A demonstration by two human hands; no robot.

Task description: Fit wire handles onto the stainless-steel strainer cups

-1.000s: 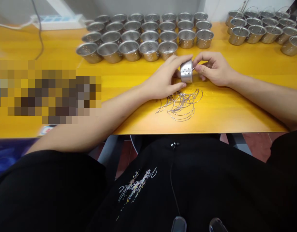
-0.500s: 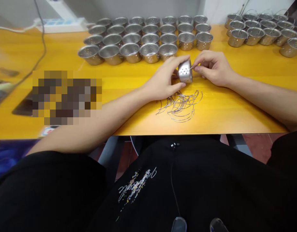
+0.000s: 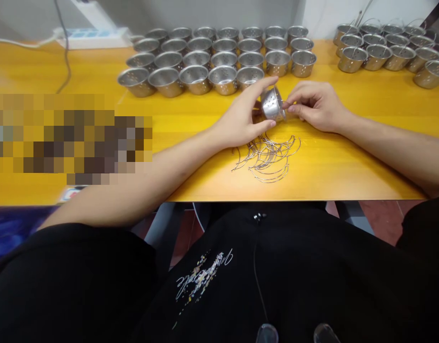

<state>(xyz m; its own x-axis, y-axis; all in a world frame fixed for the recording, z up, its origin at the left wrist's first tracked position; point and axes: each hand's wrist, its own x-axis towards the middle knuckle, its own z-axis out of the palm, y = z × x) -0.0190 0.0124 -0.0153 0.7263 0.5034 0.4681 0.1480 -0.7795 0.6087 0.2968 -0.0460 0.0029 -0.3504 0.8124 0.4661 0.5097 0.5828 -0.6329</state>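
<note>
With our left hand (image 3: pixel 239 116) clamped around 1 perforated metal cup (image 3: pixel 271 104), our right hand (image 3: pixel 321 105), fingertips pinched on a wire handle (image 3: pixel 281 101), should guide gently.

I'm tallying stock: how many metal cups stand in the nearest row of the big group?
5, left to right: leftmost cup, second cup, middle cup, fourth cup, and rightmost cup, partly hidden by the left hand.
</note>
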